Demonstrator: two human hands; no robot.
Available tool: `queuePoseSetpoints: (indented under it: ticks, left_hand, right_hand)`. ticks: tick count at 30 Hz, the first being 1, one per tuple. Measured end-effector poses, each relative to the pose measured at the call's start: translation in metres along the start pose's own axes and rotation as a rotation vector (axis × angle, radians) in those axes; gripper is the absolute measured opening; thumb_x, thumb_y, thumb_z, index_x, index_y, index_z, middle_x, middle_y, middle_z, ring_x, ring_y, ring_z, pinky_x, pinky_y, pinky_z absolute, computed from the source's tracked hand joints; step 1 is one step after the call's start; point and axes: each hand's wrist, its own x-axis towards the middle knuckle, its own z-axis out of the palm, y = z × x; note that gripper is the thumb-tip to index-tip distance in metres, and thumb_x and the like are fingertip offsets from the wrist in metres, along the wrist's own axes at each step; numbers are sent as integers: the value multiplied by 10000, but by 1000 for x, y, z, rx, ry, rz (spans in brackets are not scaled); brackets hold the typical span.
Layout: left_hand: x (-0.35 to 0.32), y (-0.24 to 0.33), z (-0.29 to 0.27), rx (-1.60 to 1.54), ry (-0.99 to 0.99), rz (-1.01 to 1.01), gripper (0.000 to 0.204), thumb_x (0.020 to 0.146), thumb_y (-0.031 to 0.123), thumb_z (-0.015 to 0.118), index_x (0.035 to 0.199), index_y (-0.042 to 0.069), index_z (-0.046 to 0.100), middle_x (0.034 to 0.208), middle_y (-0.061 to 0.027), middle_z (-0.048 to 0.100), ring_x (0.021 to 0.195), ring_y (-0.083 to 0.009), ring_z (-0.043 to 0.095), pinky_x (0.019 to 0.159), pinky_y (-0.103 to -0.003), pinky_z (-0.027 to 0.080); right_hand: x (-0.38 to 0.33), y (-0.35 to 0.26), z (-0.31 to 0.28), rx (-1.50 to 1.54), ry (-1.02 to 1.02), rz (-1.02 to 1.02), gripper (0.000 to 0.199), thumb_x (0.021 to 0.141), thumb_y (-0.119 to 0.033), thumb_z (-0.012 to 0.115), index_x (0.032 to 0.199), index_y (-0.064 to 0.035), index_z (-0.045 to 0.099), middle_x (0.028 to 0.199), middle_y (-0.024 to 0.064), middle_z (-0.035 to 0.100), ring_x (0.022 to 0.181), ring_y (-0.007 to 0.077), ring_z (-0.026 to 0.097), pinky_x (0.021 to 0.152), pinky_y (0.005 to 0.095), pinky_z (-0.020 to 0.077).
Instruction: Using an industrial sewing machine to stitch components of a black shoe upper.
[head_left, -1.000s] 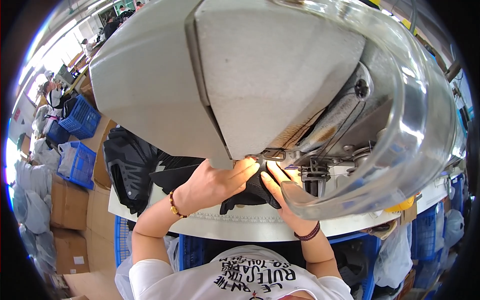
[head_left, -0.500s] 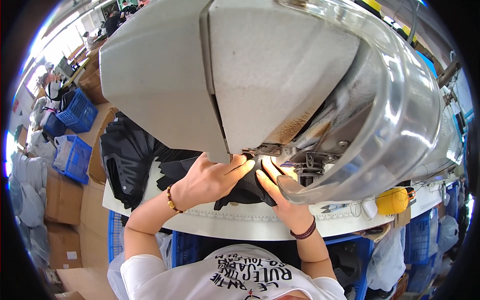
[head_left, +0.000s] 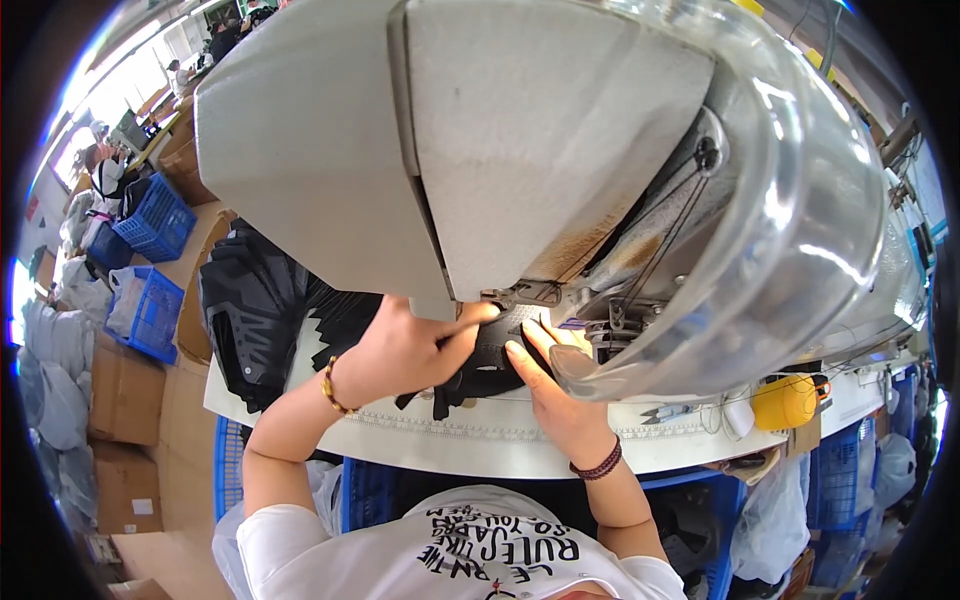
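Observation:
A grey sewing machine fills the upper middle, its needle area partly hidden by its own housing. Under it lies a black fabric piece with a dotted texture. My left hand is closed, thumb and forefinger pinching the edge of this fabric just in front of the presser foot. Flat on the fabric's right part rest the spread fingers of my right hand, lit by the machine's lamp. A stack of black cut pieces lies on the table to the left of my left hand.
A clear curved guard bulges over the right side of the machine. The white table edge carries a printed ruler. A yellow thread cone stands at the right. Blue crates and cardboard boxes line the floor at left.
My left hand has shifted slightly left and its fingers have drawn closer together. The fabric has turned a little, and the threaded lever now shows on the machine's right side.

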Motion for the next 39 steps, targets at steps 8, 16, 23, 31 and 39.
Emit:
queuePoseSetpoints:
  ticks: [8,16,23,31,39]
  left_hand:
    - [-7,1,2,124,-52,139,248,673,17,651,915,68,650,918,-38,606,786,-197,602,676,-324,464]
    - [-4,5,-6,247,-90,245,291,617,26,634,908,39,647,967,-36,582,862,-165,603,684,-317,484]
    - [-5,4,-2,274,-74,289,288,612,21,618,899,9,643,961,-60,568,748,-164,598,638,-290,493]
    - [-1,16,16,339,-6,258,256,600,52,609,844,-26,624,868,-90,550,633,-127,559,461,-225,425]
    - [-3,29,40,449,209,157,272,611,77,636,864,-18,603,885,-103,551,853,-230,605,549,-274,469]
  right_hand:
    - [0,2,-4,26,-6,19,474,657,98,556,1088,-90,619,1109,161,582,980,324,557,867,425,421]
    - [1,-4,-5,44,0,24,428,671,73,577,1076,-57,620,1108,171,578,980,314,559,863,425,421]
    - [-1,5,-2,55,-47,60,348,763,21,543,1090,-69,621,1166,170,551,1027,302,539,921,410,382]
    - [-43,66,22,-194,-29,98,252,721,-145,596,964,-94,636,941,99,629,864,238,614,745,347,505]
    - [12,71,-5,648,-159,381,222,734,-97,612,951,-54,607,912,136,615,857,303,560,754,385,431]
